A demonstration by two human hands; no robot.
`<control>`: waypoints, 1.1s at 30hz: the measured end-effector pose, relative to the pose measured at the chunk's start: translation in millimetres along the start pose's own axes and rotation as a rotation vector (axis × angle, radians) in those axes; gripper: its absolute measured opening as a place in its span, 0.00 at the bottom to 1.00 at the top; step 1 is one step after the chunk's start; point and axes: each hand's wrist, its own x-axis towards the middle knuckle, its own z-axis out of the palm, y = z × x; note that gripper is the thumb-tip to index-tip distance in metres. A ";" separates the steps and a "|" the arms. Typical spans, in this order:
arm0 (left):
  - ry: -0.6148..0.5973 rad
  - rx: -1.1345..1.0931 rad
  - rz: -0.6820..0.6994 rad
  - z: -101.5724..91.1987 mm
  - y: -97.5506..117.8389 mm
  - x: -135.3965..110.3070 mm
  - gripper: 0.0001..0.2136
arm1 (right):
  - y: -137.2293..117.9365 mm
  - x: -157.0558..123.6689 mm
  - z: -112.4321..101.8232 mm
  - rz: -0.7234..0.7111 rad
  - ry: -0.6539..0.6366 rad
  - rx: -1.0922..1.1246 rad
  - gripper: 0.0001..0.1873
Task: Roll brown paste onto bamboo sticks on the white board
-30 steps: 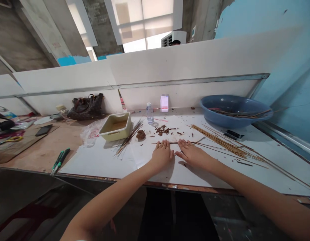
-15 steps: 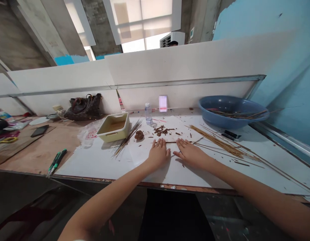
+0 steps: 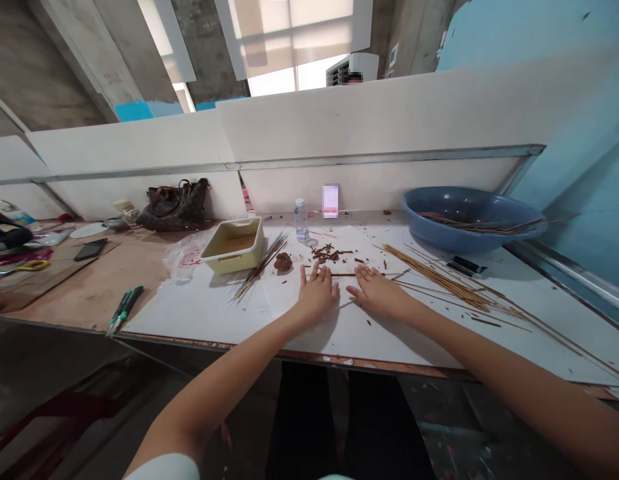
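Note:
My left hand (image 3: 317, 291) and my right hand (image 3: 374, 289) lie flat, palms down, side by side on the white board (image 3: 204, 313), fingers stretched out. Under the fingertips of both runs a thin brown-coated stick (image 3: 344, 274), lying crosswise. Just beyond it are brown crumbs (image 3: 328, 254) and a lump of brown paste (image 3: 282, 261). A spread of bare bamboo sticks (image 3: 434, 279) lies to the right of my right hand.
A cream tray (image 3: 234, 244) with brown powder stands left, dark sticks (image 3: 257, 269) beside it. A small bottle (image 3: 301, 220) and a phone (image 3: 330, 201) stand at the back wall. A blue basin (image 3: 469, 217) sits at right. A handbag (image 3: 174, 205), pens (image 3: 123, 309) and another phone (image 3: 90, 249) lie left.
Both hands have slid slightly away from me over the stick, fingers staying flat. My head has shifted a little, so the whole bench sits slightly differently in view.

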 end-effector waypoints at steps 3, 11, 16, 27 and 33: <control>-0.017 0.000 -0.035 -9.0 -0.5 11.4 0.30 | 1.7 12.9 -9.4 0.030 -0.016 -0.006 0.48; -0.012 0.025 0.104 4.9 6.7 -55.9 0.31 | -11.6 -46.9 -0.5 -0.100 0.038 -0.025 0.50; -0.077 -0.022 0.151 0.2 26.2 -27.3 0.33 | -19.9 -22.4 -8.9 -0.097 0.043 -0.001 0.44; -0.067 -0.023 0.148 5.6 25.0 -32.4 0.33 | -28.5 -24.1 -1.2 -0.045 -0.016 0.052 0.44; -0.080 0.000 0.151 11.1 31.6 -58.5 0.34 | -35.0 -51.7 3.9 -0.111 0.031 0.035 0.44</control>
